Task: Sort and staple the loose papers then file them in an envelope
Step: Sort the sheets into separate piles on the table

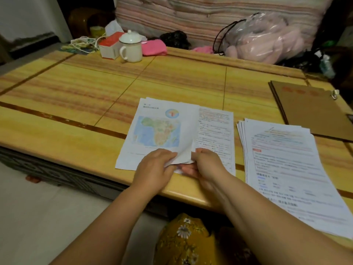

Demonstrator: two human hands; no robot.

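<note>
A small set of papers lies near the table's front edge, topped by a sheet printed with a map of Africa (158, 129). Under it a text page (215, 131) sticks out to the right. My left hand (154, 167) pinches the lifted lower right corner of the map sheet. My right hand (206, 163) grips the same lower corner area from the right, fingers curled under the sheets. A fanned stack of printed papers (286, 165) lies to the right. Brown kraft envelopes (313, 109) rest at the far right.
A white lidded mug (131, 46), a red and white box (110, 45) and pink cloth (153, 47) stand at the table's back edge. A clear bag with pink stuffing (265, 37) sits behind it. The yellow table's front edge (183, 192) is just below my hands.
</note>
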